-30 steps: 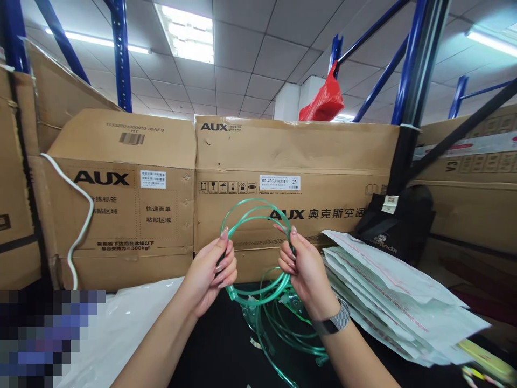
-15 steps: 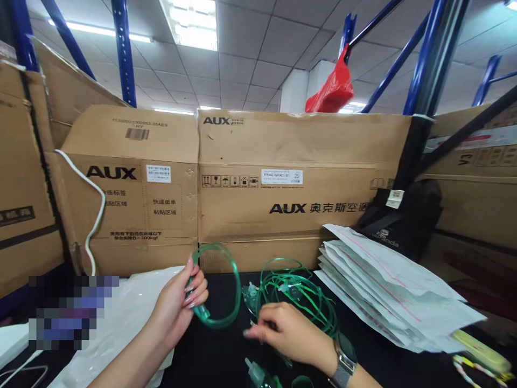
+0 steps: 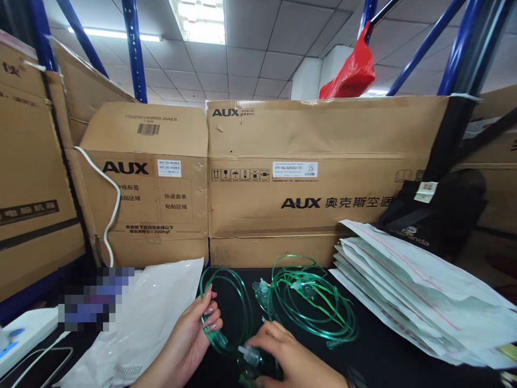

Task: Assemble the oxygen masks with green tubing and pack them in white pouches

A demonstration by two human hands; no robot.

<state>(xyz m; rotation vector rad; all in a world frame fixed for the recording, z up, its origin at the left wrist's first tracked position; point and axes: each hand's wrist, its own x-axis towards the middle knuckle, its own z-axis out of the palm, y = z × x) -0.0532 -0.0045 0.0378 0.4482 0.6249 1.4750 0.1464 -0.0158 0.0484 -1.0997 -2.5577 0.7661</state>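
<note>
My left hand [image 3: 197, 326] is closed around a looped length of green plastic tubing [image 3: 246, 304], with a connector end hanging below the fingers. At the lower middle, my right hand [image 3: 293, 358] curls its fingers over a clear green oxygen mask [image 3: 258, 364] with a pale connector on top. The mask's lower part is cut off by the frame edge. Just beyond the right hand lies a coil of green tubing [image 3: 351, 323], with a second mask [image 3: 305, 288] and a third mask [image 3: 262, 291] among its loops and green straps.
White mailing bags [image 3: 396, 280] are stacked on the right of the black tabletop [image 3: 383, 361]. A white plastic bag [image 3: 161, 291] lies at left, near a white power strip [image 3: 32, 328]. Cardboard boxes [image 3: 250, 210] wall off the back. A black bag [image 3: 436, 215] stands behind the stack.
My right hand has come down to the near mask and closed on it. The tubing in my left hand now shows more loops, and that hand sits lower in view. The view has shifted slightly.
</note>
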